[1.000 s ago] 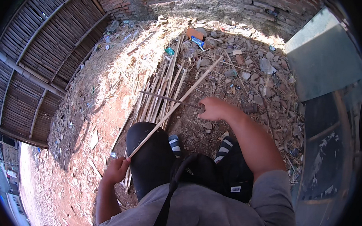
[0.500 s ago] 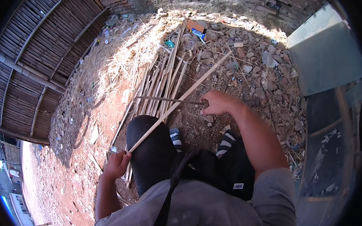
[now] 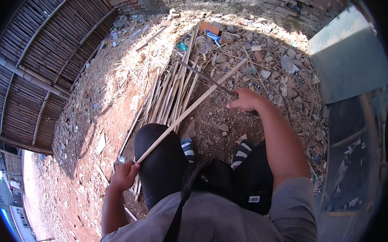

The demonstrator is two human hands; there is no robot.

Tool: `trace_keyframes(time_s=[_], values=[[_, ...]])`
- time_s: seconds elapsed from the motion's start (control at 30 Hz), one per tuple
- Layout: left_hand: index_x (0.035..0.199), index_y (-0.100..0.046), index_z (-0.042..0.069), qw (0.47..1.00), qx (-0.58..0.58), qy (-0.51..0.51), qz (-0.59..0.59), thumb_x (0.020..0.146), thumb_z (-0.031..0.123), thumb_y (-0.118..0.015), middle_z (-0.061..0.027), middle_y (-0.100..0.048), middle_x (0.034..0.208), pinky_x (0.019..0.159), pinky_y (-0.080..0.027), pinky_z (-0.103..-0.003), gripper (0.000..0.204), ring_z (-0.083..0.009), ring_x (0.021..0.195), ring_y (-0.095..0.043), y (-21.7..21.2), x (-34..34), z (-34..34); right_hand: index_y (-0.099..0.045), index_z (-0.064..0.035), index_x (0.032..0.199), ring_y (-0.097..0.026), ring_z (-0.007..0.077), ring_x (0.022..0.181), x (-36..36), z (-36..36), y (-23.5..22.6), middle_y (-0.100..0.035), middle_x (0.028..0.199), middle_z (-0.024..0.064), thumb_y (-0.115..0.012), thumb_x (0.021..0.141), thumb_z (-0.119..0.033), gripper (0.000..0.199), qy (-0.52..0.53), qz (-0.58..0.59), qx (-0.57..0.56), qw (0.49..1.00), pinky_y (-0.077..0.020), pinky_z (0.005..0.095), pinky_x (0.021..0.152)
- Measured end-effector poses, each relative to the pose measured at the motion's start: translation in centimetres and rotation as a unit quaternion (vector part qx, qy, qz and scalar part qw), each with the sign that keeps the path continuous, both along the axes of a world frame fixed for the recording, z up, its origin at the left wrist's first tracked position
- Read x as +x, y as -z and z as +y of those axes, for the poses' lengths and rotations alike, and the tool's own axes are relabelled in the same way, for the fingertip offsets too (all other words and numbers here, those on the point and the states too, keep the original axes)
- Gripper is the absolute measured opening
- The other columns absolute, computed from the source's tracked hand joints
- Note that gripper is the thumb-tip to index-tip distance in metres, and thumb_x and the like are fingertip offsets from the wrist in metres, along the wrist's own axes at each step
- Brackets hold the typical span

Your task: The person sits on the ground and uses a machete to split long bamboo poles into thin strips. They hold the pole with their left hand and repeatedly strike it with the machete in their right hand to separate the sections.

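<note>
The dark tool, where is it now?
In the head view's upper middle, the dark tool extends up-left from the right hand, crossing the pale strip.

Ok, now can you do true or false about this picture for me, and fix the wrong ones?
1. The left hand holds the near end of a long pale strip. True.
2. The long pale strip is bent into a ring. False: it is straight.
3. The right hand holds a long, thin, dark tool. True.
4. The person wears plain red sandals. False: the sandals have dark and white stripes.
5. More pale strips lie in a pile on the ground. True.
6. The wall at the top is made of glass. False: it is a brick wall.
</note>
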State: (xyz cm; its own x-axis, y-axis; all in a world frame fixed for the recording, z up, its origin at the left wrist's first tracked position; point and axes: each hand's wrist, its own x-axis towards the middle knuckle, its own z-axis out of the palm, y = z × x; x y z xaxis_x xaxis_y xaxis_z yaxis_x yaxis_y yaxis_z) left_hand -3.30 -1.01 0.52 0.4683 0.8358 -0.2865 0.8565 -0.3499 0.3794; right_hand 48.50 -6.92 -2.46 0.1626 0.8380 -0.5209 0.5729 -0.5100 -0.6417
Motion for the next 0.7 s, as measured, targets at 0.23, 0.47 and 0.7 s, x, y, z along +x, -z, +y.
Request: trace_keyframes(time_s=[0.23, 0.47, 0.7], values=[[0.083, -0.062, -0.002, 0.999, -0.035, -0.009, 0.012, 0.102, 0.041, -0.054, -0.0253, -0.064, 0.075, 0.068, -0.048, -0.047, 0.048, -0.0412, 0.074, -0.065, -1.3, 0.8, 0.1, -0.06, 0.0029, 0.132, -0.066, 0.035, 0.112, -3.8, 0.3, 0.7, -0.068, 0.116, 0.0238, -0.077, 0.079, -0.039, 0.069, -0.15, -0.089, 0.102, 0.979, -0.0509, 0.0434, 0.095], [0.081, -0.06, -0.004, 0.999, -0.031, -0.004, -0.015, 0.102, 0.039, -0.053, -0.0242, -0.061, 0.07, 0.064, -0.046, -0.046, 0.048, -0.0384, 0.068, -0.063, -0.7, 0.0, 0.2, -0.058, 0.0029, 0.133, -0.068, 0.0342, 0.103, 0.8, -0.6, 0.7, -0.07, 0.104, 0.0228, -0.076, 0.081, -0.039, 0.069, 0.037, 0.003, 0.021, 0.999, -0.0514, 0.0455, 0.089], [0.082, -0.061, -0.004, 0.998, -0.058, -0.015, 0.003, 0.102, 0.042, -0.052, -0.0253, -0.061, 0.072, 0.067, -0.047, -0.047, 0.05, -0.042, 0.071, -0.063, -1.6, 0.8, 0.1, -0.057, 0.0028, 0.135, -0.068, 0.0341, 0.104, -5.7, 0.2, -0.9, -0.07, 0.107, 0.0231, -0.077, 0.08, -0.037, 0.07, -0.204, -0.106, 0.085, 0.97, -0.0521, 0.0437, 0.091]])
